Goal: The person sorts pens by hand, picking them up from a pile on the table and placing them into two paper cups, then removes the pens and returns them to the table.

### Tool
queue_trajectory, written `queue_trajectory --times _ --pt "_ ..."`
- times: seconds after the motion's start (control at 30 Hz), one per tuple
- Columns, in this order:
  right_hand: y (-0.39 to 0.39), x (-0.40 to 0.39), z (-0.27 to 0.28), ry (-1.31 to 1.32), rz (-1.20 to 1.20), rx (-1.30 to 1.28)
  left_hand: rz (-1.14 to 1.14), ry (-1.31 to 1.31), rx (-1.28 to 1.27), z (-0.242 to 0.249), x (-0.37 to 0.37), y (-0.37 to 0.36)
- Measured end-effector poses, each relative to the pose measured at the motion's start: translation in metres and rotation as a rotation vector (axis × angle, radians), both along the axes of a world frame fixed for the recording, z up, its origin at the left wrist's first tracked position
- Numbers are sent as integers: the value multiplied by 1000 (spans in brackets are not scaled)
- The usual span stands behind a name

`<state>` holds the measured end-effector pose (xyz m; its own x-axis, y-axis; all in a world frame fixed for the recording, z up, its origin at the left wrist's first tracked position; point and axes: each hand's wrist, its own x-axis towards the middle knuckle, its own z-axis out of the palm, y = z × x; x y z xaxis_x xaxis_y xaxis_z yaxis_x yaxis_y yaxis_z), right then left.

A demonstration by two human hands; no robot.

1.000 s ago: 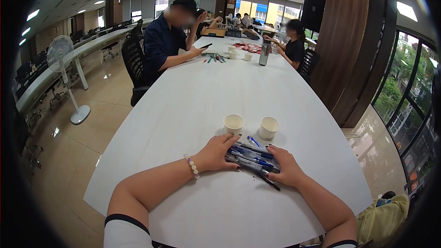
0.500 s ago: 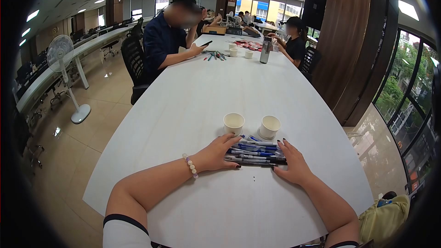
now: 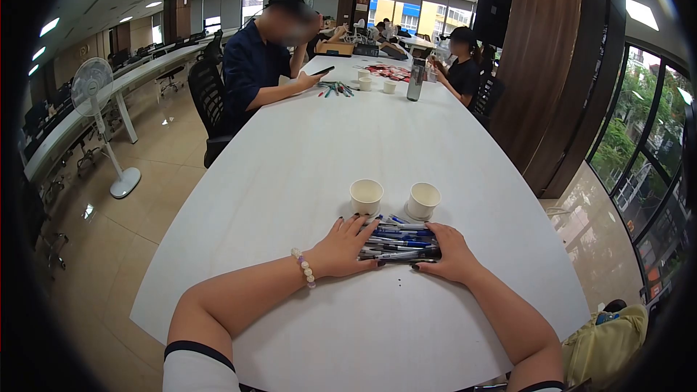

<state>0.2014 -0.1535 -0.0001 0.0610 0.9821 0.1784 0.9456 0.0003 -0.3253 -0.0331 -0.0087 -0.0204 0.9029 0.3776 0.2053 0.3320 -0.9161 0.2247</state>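
Note:
A pile of blue, black and clear pens (image 3: 401, 242) lies on the white table (image 3: 327, 152) in front of me. My left hand (image 3: 347, 248) rests at the pile's left end, fingers apart and touching the pens. At the right end my right hand (image 3: 449, 252) curves around the pen tips, its thumb low and its fingers on top. Both hands press the pile from the sides without lifting it. Just beyond the pens stand two white paper cups, one on the left (image 3: 367, 196) and one on the right (image 3: 422, 201).
Farther along the table are loose pens (image 3: 336, 88), two small cups, a grey bottle (image 3: 417, 80) and red packets (image 3: 388, 72). A person with a phone (image 3: 258, 65) sits at the left, another person (image 3: 462, 65) at the right. A yellow bag (image 3: 606, 345) is at lower right.
My right hand has moved left against the pens, its fingers now more bent. The pile is squeezed narrower between my hands. The view has shifted slightly.

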Motion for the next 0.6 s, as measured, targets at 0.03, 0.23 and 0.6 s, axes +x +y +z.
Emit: queue_trajectory --times 0.03,0.23,0.6 --pt "-1 -1 1 -1 1 1 1 -3 -13 0 0 0" --pt "-4 -4 6 11 14 12 -29 -23 -47 1 -1 1" --pt "-12 -21 23 -53 -50 -95 -23 70 -9 8 1 -14"
